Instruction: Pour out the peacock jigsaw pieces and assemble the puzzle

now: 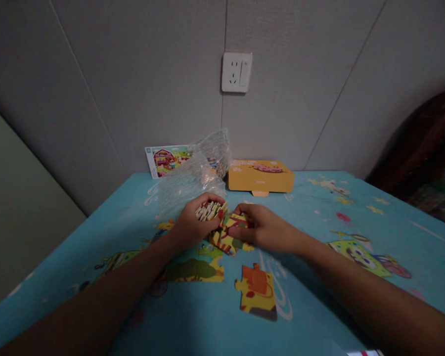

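Note:
My left hand (196, 222) is closed round a stack of jigsaw pieces (208, 211), whose pale edges show above the fingers. My right hand (257, 227) pinches a yellow and red jigsaw piece (241, 221) against the right side of that stack. Below the left wrist lies a joined section of puzzle (193, 269) with green and yellow printing, partly hidden by my forearm. A single loose jigsaw piece (257, 291), orange and yellow, lies on the table nearer to me.
Behind my hands are crumpled bubble wrap (189, 183), a picture card (168, 158) with a red barn, and an orange box (261, 176) against the wall. A blue cartoon-print cloth (311, 306) covers the table. A socket (237, 72) is on the wall.

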The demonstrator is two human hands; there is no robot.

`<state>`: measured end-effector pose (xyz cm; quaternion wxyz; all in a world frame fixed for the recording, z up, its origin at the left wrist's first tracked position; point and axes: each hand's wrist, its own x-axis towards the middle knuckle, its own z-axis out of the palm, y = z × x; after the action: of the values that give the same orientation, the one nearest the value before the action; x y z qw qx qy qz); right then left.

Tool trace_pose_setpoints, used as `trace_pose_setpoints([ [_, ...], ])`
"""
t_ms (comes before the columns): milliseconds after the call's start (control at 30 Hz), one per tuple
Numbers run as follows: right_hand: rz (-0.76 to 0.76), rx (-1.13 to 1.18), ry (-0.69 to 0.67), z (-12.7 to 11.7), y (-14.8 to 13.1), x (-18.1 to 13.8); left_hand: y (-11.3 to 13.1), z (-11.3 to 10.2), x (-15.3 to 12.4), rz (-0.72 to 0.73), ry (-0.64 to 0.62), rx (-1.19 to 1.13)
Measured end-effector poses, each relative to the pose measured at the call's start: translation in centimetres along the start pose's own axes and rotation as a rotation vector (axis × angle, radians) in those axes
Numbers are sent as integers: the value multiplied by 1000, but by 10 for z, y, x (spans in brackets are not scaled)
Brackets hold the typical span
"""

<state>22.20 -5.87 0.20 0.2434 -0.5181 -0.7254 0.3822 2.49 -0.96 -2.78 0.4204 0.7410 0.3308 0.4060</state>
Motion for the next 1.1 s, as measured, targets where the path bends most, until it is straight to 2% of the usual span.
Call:
trace_pose_setpoints([
  [33, 0, 70, -69, -7, -3, -2, 0, 0, 0, -8, 12, -4],
  [67, -5, 109, -196, -13, -6, -6, 1, 0, 0, -17, 18, -6],
  [133, 26, -7, -484, -20, -15, -16, 2, 0, -1, -49, 21, -13],
  [167, 41, -135, -559, -20, -19, -22, 2, 0, -2, -69, 15, -21],
  [200, 39, -285, -574, -18, -22, -28, 2, 1, -2, -88, 5, -35],
  [300, 35, -536, -393, -3, -29, -43, 1, 3, -3, -96, -28, -104],
  [400, 69, -557, -256, 9, -30, -51, 0, 4, -2, -60, -28, -103],
  [500, 85, -516, -230, 11, -29, -50, 2, 4, -2, -53, -6, -46],
  [633, 30, -413, -280, 5, -27, -43, 7, 2, -1, -51, 9, -24],
  [767, -46, -176, -544, -7, -24, -35, 8, -1, -1, -54, 73, -62],
  [800, -76, -114, -560, -10, -23, -32, 8, -2, -1, -52, 81, -76],
  [833, -114, -69, -521, -13, -21, -28, 7, -3, -1, -45, 82, -93],
  [867, -155, -47, -408, -15, -19, -24, 7, -5, -2, -33, 76, -109],
  [933, -238, -82, -86, -18, -12, -14, 6, -9, -3, 1, 55, -148],
  [1000, -305, -164, 135, -17, -1, -5, 5, -11, -3, 46, 18, -195],
  [1100, -304, -150, 220, -9, 16, 6, 3, -11, -4, 78, -117, -223],
])
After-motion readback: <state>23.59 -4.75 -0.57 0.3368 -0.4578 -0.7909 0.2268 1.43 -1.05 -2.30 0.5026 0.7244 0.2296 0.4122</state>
